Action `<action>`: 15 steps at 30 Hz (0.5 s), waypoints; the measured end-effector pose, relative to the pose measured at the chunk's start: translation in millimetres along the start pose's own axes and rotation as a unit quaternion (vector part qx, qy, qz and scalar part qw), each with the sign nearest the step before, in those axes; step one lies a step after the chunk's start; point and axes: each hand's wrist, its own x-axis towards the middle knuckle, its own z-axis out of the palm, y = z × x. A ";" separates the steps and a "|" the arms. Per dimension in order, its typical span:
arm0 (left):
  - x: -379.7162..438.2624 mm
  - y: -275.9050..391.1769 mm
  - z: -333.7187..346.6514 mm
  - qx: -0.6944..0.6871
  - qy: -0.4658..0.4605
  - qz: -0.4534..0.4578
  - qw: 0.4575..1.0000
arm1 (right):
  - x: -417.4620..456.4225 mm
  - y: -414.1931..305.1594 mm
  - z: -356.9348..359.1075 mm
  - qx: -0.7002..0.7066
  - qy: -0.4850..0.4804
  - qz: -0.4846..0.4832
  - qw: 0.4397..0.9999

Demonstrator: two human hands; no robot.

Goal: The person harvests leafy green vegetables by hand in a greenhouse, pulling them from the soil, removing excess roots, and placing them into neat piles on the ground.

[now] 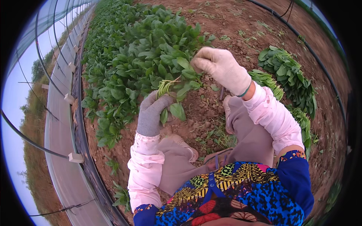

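My left hand (154, 113), in a grey knitted glove, is closed around a small bunch of leafy greens (167, 87). The pale stems stick up over the fingers, and the leaves hang down to the right. My right hand (220, 66), in a whitish glove, is raised at the right edge of the standing greens, with its fingers bent together. Its fingertips lie near some leaves, and whether they pinch anything cannot be made out. A dense bed of spinach-like plants (135, 56) stands ahead and to the left.
Cut greens lie in piles (288, 76) on the soil at the right. A black hose (319, 56) curves beyond them. Along the left run a plastic sheet wall (60, 141) and metal hoops. My shoes (181, 144) rest on soil strewn with plant scraps (219, 135).
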 end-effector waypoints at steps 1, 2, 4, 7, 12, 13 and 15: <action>-0.4 0.9 -1.3 0.000 0.007 0.003 1.000 | -0.2 3.8 -1.1 -0.049 -0.047 -0.009 0.998; -0.8 1.3 -1.8 0.000 0.015 0.006 1.000 | -0.1 9.3 0.0 -0.098 -0.094 -0.018 0.991; 0.0 1.2 -1.2 0.004 0.016 0.007 1.000 | -2.0 15.0 8.3 -0.149 -0.129 -0.015 0.980; 0.3 0.2 0.0 0.023 0.018 0.013 0.999 | -10.6 6.4 26.9 -0.120 0.066 -0.119 0.983; 5.9 -5.1 3.0 0.055 0.003 0.013 0.998 | -4.5 21.2 41.0 -0.242 0.064 -0.256 0.934; 5.7 -5.8 3.8 0.047 -0.005 0.005 0.999 | -4.3 24.3 41.0 -0.239 0.043 -0.239 0.940; 4.3 -5.7 5.2 0.029 -0.018 -0.012 0.999 | -3.8 25.8 40.9 -0.231 -0.002 -0.206 0.951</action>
